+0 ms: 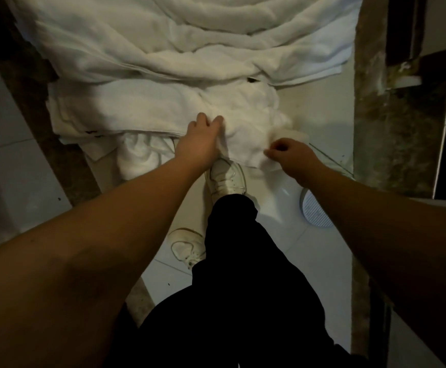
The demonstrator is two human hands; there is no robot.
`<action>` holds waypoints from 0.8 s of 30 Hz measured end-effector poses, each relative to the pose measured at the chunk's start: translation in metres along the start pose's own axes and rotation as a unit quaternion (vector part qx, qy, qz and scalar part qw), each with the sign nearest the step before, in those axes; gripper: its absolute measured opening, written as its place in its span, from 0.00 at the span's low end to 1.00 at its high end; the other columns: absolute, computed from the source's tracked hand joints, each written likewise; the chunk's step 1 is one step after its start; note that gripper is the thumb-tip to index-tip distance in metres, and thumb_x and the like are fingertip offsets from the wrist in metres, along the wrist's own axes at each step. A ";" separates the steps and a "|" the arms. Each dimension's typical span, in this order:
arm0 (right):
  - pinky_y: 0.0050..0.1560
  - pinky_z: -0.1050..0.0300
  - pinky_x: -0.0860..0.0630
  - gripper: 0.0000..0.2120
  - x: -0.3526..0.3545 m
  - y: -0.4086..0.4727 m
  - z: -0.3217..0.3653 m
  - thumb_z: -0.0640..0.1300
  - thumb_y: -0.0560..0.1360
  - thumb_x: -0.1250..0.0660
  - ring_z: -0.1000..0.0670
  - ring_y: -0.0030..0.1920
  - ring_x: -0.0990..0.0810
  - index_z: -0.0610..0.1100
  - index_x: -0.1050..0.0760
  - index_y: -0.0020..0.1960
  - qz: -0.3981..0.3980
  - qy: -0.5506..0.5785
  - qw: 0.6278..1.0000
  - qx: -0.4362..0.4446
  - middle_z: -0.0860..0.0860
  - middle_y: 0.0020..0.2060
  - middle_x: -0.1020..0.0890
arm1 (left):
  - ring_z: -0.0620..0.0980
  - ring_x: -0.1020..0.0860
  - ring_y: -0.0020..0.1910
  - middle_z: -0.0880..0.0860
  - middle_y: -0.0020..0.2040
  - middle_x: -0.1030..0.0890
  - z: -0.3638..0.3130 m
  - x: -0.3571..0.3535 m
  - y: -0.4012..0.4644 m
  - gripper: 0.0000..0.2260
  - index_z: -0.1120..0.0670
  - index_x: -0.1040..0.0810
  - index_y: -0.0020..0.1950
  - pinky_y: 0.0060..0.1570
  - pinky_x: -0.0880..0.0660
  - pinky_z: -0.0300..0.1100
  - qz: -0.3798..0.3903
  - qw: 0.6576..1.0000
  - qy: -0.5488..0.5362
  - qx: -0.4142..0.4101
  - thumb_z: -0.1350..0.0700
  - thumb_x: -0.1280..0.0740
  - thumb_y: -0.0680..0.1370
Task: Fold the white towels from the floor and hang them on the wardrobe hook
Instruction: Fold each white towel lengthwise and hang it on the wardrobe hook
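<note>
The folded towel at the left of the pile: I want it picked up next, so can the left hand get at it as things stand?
Probably yes. The folded towel lies uncovered just beside the left hand, but that hand already grips the crumpled towel and must let go first.

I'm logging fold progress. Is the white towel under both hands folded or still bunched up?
Bunched up: the white towel lies crumpled on the floor, with the left hand and right hand gripping its near edge.
</note>
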State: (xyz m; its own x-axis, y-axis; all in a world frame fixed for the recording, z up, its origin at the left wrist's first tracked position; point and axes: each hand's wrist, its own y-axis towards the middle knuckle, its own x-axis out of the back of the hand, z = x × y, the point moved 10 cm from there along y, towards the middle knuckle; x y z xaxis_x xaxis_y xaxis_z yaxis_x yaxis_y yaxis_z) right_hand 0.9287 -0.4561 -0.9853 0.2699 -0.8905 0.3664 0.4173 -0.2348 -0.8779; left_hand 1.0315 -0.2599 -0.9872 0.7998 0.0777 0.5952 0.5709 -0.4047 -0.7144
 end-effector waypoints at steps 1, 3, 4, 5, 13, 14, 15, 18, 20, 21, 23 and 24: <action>0.45 0.60 0.28 0.06 -0.001 -0.003 -0.002 0.51 0.78 0.29 0.52 0.46 0.23 0.49 0.21 0.49 0.008 0.047 0.999 -0.006 0.53 0.44 0.20 | 0.64 0.31 0.63 0.62 0.66 0.34 -0.002 0.000 0.000 0.25 0.54 0.35 0.73 0.53 0.27 0.57 -0.009 0.999 0.029 -0.014 0.60 0.33 0.77; 0.52 0.57 0.25 0.02 -0.006 -0.008 -0.005 0.49 0.78 0.28 0.50 0.53 0.21 0.51 0.20 0.48 0.035 0.153 0.987 -0.020 0.53 0.49 0.19 | 0.64 0.31 0.63 0.63 0.65 0.32 -0.003 0.005 0.002 0.20 0.56 0.32 0.70 0.52 0.27 0.58 -0.028 0.996 0.083 -0.031 0.62 0.37 0.79; 0.54 0.56 0.25 0.03 -0.011 -0.011 -0.004 0.48 0.78 0.28 0.50 0.57 0.21 0.51 0.20 0.50 0.055 0.205 0.977 -0.026 0.52 0.53 0.18 | 0.64 0.31 0.63 0.63 0.65 0.31 -0.002 0.008 0.003 0.17 0.57 0.31 0.69 0.51 0.27 0.58 -0.037 0.993 0.102 -0.036 0.63 0.38 0.80; 0.56 0.56 0.25 0.05 -0.015 -0.012 -0.004 0.47 0.78 0.28 0.50 0.60 0.22 0.50 0.20 0.53 0.073 0.251 0.965 -0.029 0.51 0.57 0.18 | 0.64 0.31 0.62 0.63 0.64 0.30 -0.002 0.011 0.004 0.14 0.58 0.29 0.67 0.51 0.27 0.58 -0.045 0.991 0.116 -0.042 0.62 0.39 0.81; 0.50 0.60 0.26 0.02 -0.014 -0.034 0.001 0.43 0.82 0.34 0.55 0.50 0.20 0.47 0.23 0.53 0.063 0.384 0.919 -0.057 0.52 0.49 0.19 | 0.62 0.30 0.65 0.61 0.63 0.26 0.004 0.043 -0.007 0.14 0.57 0.20 0.65 0.62 0.31 0.52 -0.062 0.997 0.027 -0.034 0.58 0.41 0.84; 0.51 0.60 0.25 0.06 -0.010 -0.037 0.000 0.42 0.82 0.34 0.52 0.53 0.20 0.44 0.23 0.58 0.057 0.365 0.928 -0.058 0.50 0.52 0.19 | 0.62 0.30 0.65 0.61 0.64 0.26 0.003 0.051 -0.013 0.14 0.58 0.20 0.65 0.63 0.32 0.51 -0.064 0.998 0.007 -0.026 0.58 0.41 0.84; 0.55 0.59 0.24 0.11 -0.004 -0.041 0.000 0.40 0.82 0.35 0.47 0.58 0.21 0.39 0.24 0.63 0.046 0.337 0.939 -0.051 0.46 0.56 0.20 | 0.62 0.30 0.65 0.61 0.64 0.27 0.001 0.057 -0.018 0.14 0.58 0.21 0.65 0.63 0.32 0.50 -0.068 0.997 -0.016 -0.016 0.59 0.41 0.83; 0.52 0.55 0.25 0.05 0.003 -0.061 0.018 0.40 0.82 0.34 0.46 0.49 0.21 0.38 0.22 0.55 0.042 0.362 0.930 -0.050 0.41 0.49 0.20 | 0.61 0.26 0.59 0.60 0.65 0.29 -0.008 0.074 -0.041 0.12 0.58 0.24 0.63 0.60 0.29 0.49 -0.091 0.990 -0.103 0.023 0.60 0.41 0.83; 0.40 0.62 0.28 0.10 0.006 -0.082 0.045 0.42 0.83 0.35 0.53 0.36 0.27 0.44 0.27 0.42 0.025 0.337 0.941 -0.015 0.48 0.37 0.26 | 0.57 0.25 0.58 0.57 0.66 0.29 -0.023 0.082 -0.066 0.13 0.55 0.28 0.66 0.58 0.26 0.49 -0.096 0.980 -0.176 0.016 0.56 0.37 0.81; 0.37 0.63 0.29 0.12 0.004 -0.088 0.058 0.42 0.83 0.36 0.54 0.34 0.29 0.45 0.28 0.41 0.038 0.331 0.943 -0.005 0.49 0.35 0.27 | 0.54 0.25 0.59 0.55 0.67 0.29 -0.035 0.084 -0.078 0.19 0.54 0.30 0.69 0.58 0.27 0.47 -0.081 0.975 -0.207 -0.008 0.53 0.32 0.79; 0.35 0.65 0.29 0.11 0.005 -0.111 0.087 0.41 0.83 0.36 0.56 0.31 0.29 0.45 0.27 0.41 0.060 0.332 0.941 0.010 0.50 0.32 0.27 | 0.53 0.29 0.65 0.56 0.70 0.31 -0.065 0.087 -0.106 0.32 0.54 0.34 0.74 0.63 0.29 0.47 -0.035 0.977 -0.196 -0.076 0.53 0.25 0.73; 0.35 0.65 0.29 0.11 0.007 -0.122 0.101 0.40 0.83 0.36 0.57 0.30 0.29 0.45 0.27 0.41 0.067 0.336 0.939 0.018 0.50 0.32 0.27 | 0.55 0.29 0.67 0.57 0.70 0.31 -0.076 0.090 -0.116 0.33 0.55 0.35 0.76 0.65 0.29 0.50 -0.028 0.980 -0.170 -0.096 0.54 0.26 0.73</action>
State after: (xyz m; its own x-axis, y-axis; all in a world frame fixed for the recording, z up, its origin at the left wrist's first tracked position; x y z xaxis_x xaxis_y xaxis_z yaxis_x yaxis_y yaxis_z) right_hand 0.9673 -0.3945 -0.8446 -0.2826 -0.9586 -0.0344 0.4518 -0.1014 -0.8863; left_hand 1.0234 -0.2746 -0.8226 0.8024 0.3907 0.4512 0.5964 -0.5533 -0.5815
